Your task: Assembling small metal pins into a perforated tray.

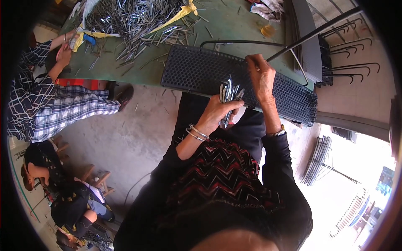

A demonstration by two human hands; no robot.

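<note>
A bundle of thin silvery metal rods (228, 94) is gripped in my left hand (212, 113), its fingers wrapped round it and the rod ends sticking out above and below. Behind the bundle lies a long black tray (197, 67) full of small round holes, slanting down to the right across the table's front edge. My right hand (263, 79) is over the tray's middle, thumb and fingers drawn together against its surface. Whatever those fingertips hold, if anything, is hidden.
On the green table (146, 74) a large heap of metal rods (130, 23) spreads at the back left. Gloves (268, 9) lie at the far right, near hooked black rods (351, 67). A person in checked trousers (75, 111) works at left. Other people sit lower left.
</note>
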